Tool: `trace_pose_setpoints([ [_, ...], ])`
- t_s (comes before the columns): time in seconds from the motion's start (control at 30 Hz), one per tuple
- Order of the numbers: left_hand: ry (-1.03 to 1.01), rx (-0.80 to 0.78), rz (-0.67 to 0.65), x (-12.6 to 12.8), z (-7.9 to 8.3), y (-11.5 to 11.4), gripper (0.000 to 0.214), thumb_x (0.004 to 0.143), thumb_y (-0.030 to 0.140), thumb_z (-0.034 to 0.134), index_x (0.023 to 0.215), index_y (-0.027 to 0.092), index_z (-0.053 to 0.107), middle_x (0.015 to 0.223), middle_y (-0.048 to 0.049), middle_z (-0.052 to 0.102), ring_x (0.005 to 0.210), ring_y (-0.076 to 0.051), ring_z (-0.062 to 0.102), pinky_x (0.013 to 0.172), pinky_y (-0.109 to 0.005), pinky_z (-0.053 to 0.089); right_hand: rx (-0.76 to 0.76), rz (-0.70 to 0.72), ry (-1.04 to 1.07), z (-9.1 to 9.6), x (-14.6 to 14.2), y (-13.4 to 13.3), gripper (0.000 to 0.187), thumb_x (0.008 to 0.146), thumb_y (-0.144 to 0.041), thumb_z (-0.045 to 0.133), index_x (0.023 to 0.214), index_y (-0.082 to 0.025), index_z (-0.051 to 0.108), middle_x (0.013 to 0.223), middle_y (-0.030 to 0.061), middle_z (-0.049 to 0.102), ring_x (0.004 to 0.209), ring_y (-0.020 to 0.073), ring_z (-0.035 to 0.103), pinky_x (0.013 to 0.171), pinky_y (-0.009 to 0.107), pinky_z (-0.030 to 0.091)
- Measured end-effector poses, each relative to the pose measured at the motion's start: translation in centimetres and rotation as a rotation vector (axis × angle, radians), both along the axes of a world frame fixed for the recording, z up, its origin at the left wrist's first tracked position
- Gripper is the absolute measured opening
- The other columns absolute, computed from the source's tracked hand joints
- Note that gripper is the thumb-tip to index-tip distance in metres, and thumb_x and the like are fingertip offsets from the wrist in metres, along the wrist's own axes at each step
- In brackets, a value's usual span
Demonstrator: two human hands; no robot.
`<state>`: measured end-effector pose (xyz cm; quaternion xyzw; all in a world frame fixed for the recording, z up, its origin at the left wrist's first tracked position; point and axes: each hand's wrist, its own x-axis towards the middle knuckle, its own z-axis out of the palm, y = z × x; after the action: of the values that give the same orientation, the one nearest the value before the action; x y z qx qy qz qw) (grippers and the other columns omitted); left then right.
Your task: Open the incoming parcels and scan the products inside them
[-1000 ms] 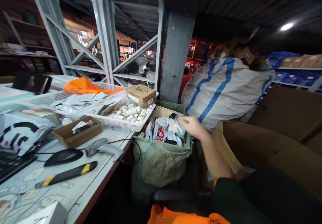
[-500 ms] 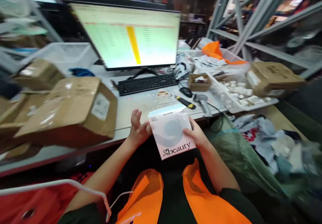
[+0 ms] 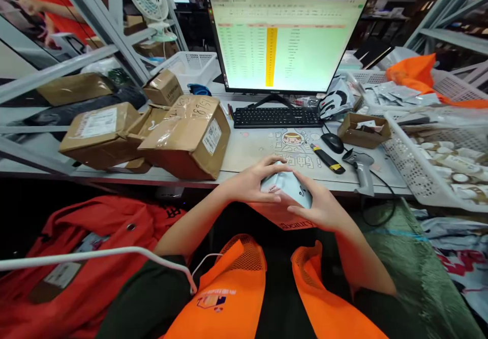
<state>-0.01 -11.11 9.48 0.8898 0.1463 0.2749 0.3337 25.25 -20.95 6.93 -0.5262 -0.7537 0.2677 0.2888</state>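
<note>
Between my two hands is a small carton [image 3: 288,188] with "beauty" printed along its lower front. Its pale blue top face is turned up, and the front is lit reddish. My left hand [image 3: 254,181] grips the left side, thumb across the front edge. On the opposite side my right hand [image 3: 320,203] is closed round the carton, its thumb on the front. The carton is held in front of the desk edge, above my lap. Beyond it on the desk lie a box cutter [image 3: 328,159] and a barcode scanner [image 3: 360,168].
A monitor [image 3: 290,44] stands behind a keyboard [image 3: 277,118], with a mouse [image 3: 332,143] to the right. Brown cardboard boxes [image 3: 186,135] crowd the left side. At right is a white basket [image 3: 412,166] of small bottles. A person's arm [image 3: 49,7] shows far left.
My left hand, open beside the carton before, now grips it. The carton has been tipped so its top faces up more. The view has swung left.
</note>
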Motion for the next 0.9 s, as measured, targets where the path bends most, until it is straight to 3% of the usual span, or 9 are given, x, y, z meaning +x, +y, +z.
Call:
trace_pose_setpoints([
  [0.07,-0.049,-0.028,-0.059,0.8,-0.5,0.3,0.046,0.087,0.053,0.079,0.121,0.022,0.075,0.137,-0.0163,0.059,0.130,-0.031,0.059,0.114,-0.046,0.050,-0.036,0.029,-0.035,0.6,0.8,0.0,0.093,0.082,-0.054,0.080,0.162,-0.026,0.041,0.154,0.0138,0.057,0.138,0.0382,0.057,0.113,0.056,0.050],
  [0.13,-0.113,-0.064,-0.069,1.7,-1.5,0.3,0.037,0.086,0.053,0.080,0.104,0.020,0.078,0.122,-0.0152,0.065,0.116,-0.028,0.065,0.105,-0.043,0.055,-0.059,0.031,-0.050,0.7,1.4,-0.2,0.092,0.082,-0.053,0.080,0.162,-0.026,0.041,0.153,0.0131,0.057,0.137,0.0377,0.058,0.111,0.054,0.051],
  [0.3,-0.252,-0.159,-0.034,2.8,-4.4,-1.3,0.032,0.086,0.049,0.083,0.095,0.018,0.079,0.104,-0.0124,0.071,0.096,-0.022,0.070,0.088,-0.036,0.059,-0.102,0.049,-0.083,0.0,2.7,-1.2,0.091,0.082,-0.053,0.080,0.161,-0.026,0.043,0.155,0.0120,0.056,0.138,0.0369,0.058,0.113,0.054,0.050],
  [0.53,-0.333,-0.205,-0.039,2.8,-5.5,-4.0,0.017,0.093,0.035,0.075,0.097,0.019,0.072,0.111,-0.0136,0.072,0.108,-0.024,0.070,0.098,-0.041,0.057,-0.202,0.139,-0.019,-1.2,4.0,-2.0,0.093,0.080,-0.052,0.082,0.161,-0.029,0.042,0.154,0.0103,0.058,0.136,0.0369,0.060,0.111,0.054,0.052],
  [0.7,-0.392,-0.214,0.041,2.2,-5.7,-4.9,0.017,0.092,0.035,0.076,0.089,0.020,0.070,0.099,-0.0098,0.069,0.116,-0.028,0.069,0.103,-0.047,0.056,-0.176,0.151,-0.032,-1.2,3.8,-2.0,0.091,0.079,-0.048,0.083,0.160,-0.029,0.045,0.150,0.0103,0.061,0.130,0.0361,0.063,0.105,0.051,0.055],
  [0.8,-0.373,-0.196,0.048,1.4,-5.8,-5.2,0.018,0.091,0.036,0.077,0.088,0.020,0.070,0.112,-0.0122,0.065,0.126,-0.031,0.064,0.108,-0.048,0.054,-0.080,0.168,-0.092,-1.0,3.1,-2.3,0.089,0.081,-0.048,0.081,0.159,-0.026,0.045,0.138,0.0120,0.067,0.117,0.0335,0.069,0.095,0.047,0.060],
  [0.87,-0.321,-0.139,0.053,1.1,-5.7,-5.1,0.028,0.090,0.043,0.078,0.107,0.022,0.072,0.137,-0.0163,0.057,0.137,-0.034,0.056,0.115,-0.052,0.048,0.057,0.146,-0.155,-0.8,2.5,-2.4,0.086,0.084,-0.048,0.078,0.160,-0.023,0.044,0.132,0.0138,0.070,0.112,0.0329,0.070,0.091,0.046,0.061],
  [0.9,-0.285,-0.106,0.068,1.1,-5.7,-5.1,0.046,0.088,0.049,0.079,0.125,0.025,0.068,0.149,-0.0181,0.050,0.144,-0.036,0.050,0.119,-0.055,0.044,0.145,0.129,-0.191,-0.7,2.2,-2.4,0.084,0.086,-0.047,0.076,0.160,-0.023,0.043,0.130,0.0146,0.070,0.111,0.0331,0.071,0.090,0.046,0.060],
])
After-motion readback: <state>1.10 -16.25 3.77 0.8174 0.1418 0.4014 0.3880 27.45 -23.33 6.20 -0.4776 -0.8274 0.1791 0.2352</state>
